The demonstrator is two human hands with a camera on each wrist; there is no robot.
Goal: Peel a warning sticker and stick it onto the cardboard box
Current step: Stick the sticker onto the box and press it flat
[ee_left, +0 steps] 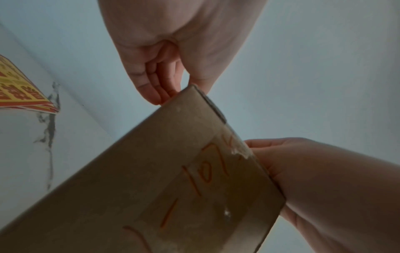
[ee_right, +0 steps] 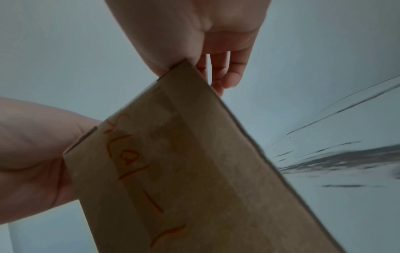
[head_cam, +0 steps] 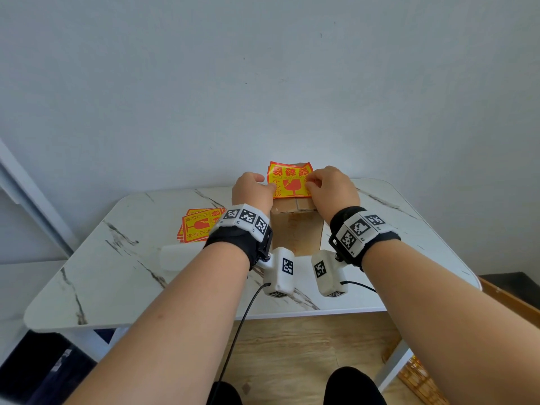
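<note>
A brown cardboard box (head_cam: 295, 232) (ee_left: 151, 171) (ee_right: 184, 171) with orange handwriting stands upright on the table. A yellow and red warning sticker (head_cam: 289, 179) lies over its top, with its far corners curled up. My left hand (head_cam: 270, 185) (ee_left: 181, 92) holds the sticker's left edge with the thumb on top, and its fingers curl down the box's upper corner. My right hand (head_cam: 311, 182) (ee_right: 194, 75) pinches the sticker's right edge at the other top corner. The sticker itself is hidden in both wrist views.
A stack of the same warning stickers (head_cam: 198, 226) (ee_left: 19, 92) lies on the white marble table (head_cam: 117, 273), left of the box. A pale sheet (head_cam: 175, 257) lies in front of that stack. The wall stands close behind the box. Another cardboard box (head_cam: 511, 302) sits low at right.
</note>
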